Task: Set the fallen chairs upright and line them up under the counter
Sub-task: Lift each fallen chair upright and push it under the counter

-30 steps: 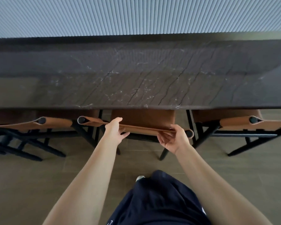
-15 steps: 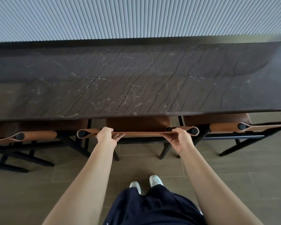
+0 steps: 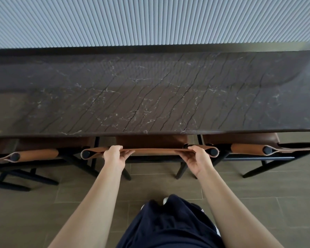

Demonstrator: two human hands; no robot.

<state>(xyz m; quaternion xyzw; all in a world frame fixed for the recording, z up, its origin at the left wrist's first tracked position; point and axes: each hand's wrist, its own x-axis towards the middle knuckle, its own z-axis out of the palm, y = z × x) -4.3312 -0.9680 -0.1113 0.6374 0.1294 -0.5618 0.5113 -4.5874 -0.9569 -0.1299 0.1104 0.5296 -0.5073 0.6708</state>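
1. three chairs stand upright in a row, seats tucked under the counter (image 3: 150, 95). the counter is a dark matte stone slab with thin white veins and long diagonal dark lines.
2. middle chair (image 3: 156, 150): flat tan leather strap back, looped round black round posts at both ends, slim black legs.
3. left hand (image 3: 115, 156) grips the strap near its left end, fingers curled over the top. right hand (image 3: 198, 160) grips it beside the right post.
4. left chair (image 3: 38, 153) and right chair (image 3: 247, 148): same leather and black frames, close beside, not touching.
5. pale fluted wall (image 3: 150, 20) behind, grey-brown rectangular floor tiles (image 3: 43, 203).
6. 1 s ago the strap ran skewed to the counter edge; now it lies parallel, same two-hand hold.
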